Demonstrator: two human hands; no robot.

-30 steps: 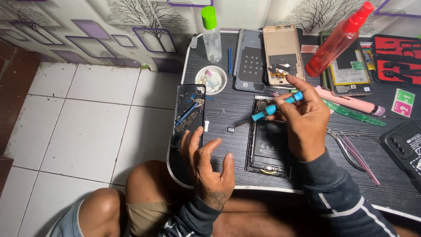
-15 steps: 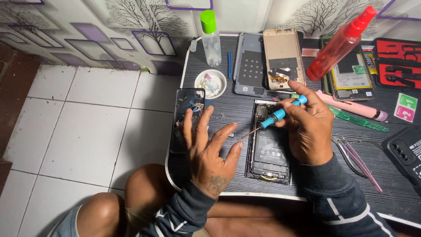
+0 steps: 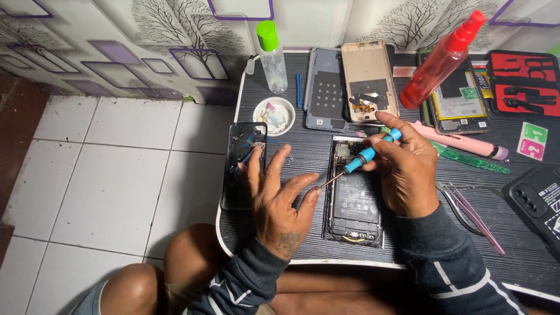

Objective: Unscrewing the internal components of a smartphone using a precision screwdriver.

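Blue-handled, the light, stiff screwdriver [image 3: 364,156] at frame centre is pinched in the right hand [image 3: 402,175], best gripped at the handle. The left hand [image 3: 280,201], fingers spread, is pressed beside the fragile opened phone [image 3: 353,204].

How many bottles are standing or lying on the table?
2. A clear bottle with a green cap stands at the table's far left edge. A red spray bottle lies tilted over the phone parts at the far right. None seems hidden.
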